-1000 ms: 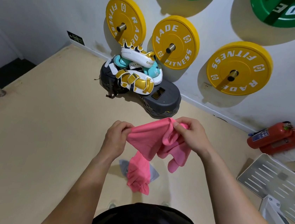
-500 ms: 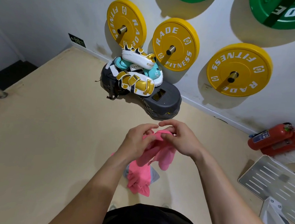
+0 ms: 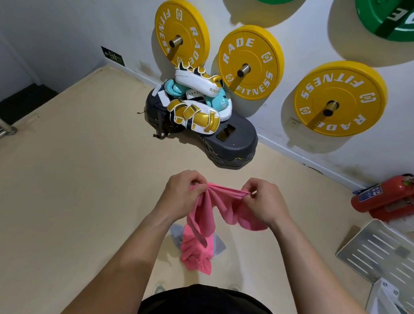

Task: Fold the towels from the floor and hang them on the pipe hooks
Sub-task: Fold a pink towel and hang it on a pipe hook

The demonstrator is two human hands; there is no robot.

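1. Head cam view, and I'm basically watching over the shoulder. The left hand and right hand are up in front of the person's waist, each pinching one end of the pink towel's top edge.
2. What changed: half a second back the two hands were bunched together on the cloth. Now they've pulled apart, left and right, and the edge between them is drawn into a tight gathered line.
3. A second ago the towel was a loose lump with a flap draped by the right hand. Now more of it hangs down in pleats, with a long tail under the left hand and a shorter lobe under the right.
4. That tail dangles low over a grey cloth lying on the floor by the person's feet. I can't tell if they touch.
5. My read is that they're hunting for the corners to shake it flat, so the real folding hasn't started. Nothing's hung yet, and the grey one looks like the next towel waiting.
6. The only pipe-ish things in sight are the pegs holding the yellow plates on the far wall. No idea if those are the hooks.
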